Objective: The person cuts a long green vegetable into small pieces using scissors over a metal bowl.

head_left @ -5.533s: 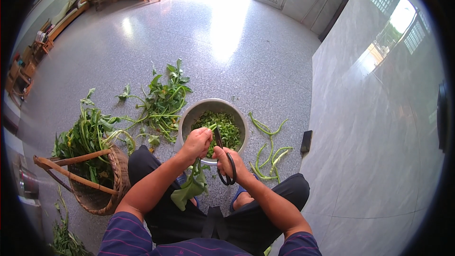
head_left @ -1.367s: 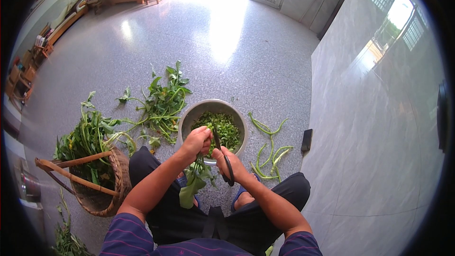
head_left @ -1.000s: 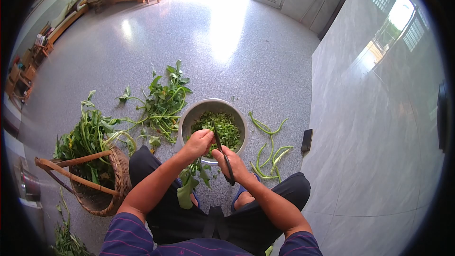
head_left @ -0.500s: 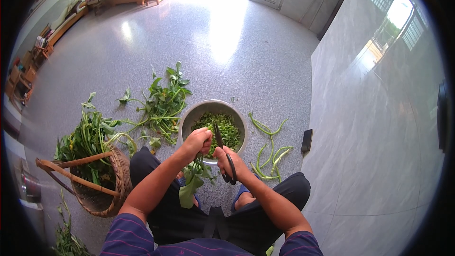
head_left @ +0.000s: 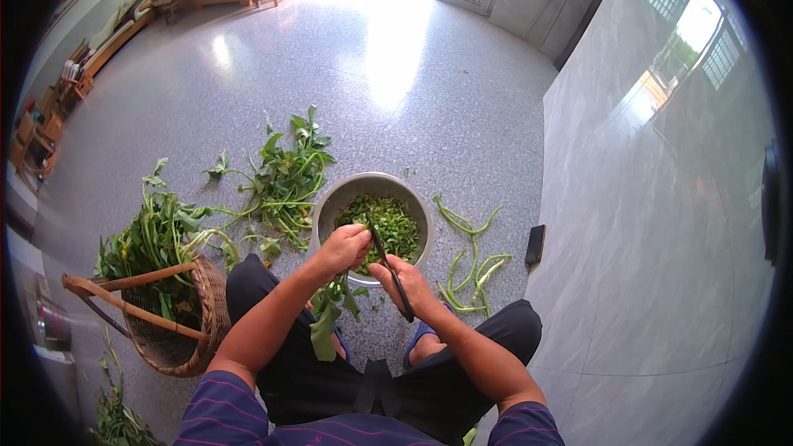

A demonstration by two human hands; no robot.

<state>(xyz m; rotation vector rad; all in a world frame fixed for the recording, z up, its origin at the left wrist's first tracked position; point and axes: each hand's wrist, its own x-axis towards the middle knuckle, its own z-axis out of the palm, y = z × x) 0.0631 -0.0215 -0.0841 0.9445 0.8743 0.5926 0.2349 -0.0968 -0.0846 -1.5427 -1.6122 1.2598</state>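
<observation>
My left hand is closed round a bunch of leafy green stems, whose leaves hang down below the fist toward my knee. In my right hand is a pair of black scissors, its blades pointing up and away at the cut end of the bunch. Both hands are over the near part of a round metal bowl. Small chopped green pieces lie inside it. The tips of the stems in my left fist are mostly hidden by the fingers.
A wicker basket with wooden handles, full of leafy stems, stands at my left. More leafy greens lie on the floor beyond it. Long bare stems lie right of the bowl. A dark phone-like object rests against the grey wall.
The scissors have turned in my right hand, and the handle loops now appear edge-on. My left hand and the hanging leaves have shifted slightly.
</observation>
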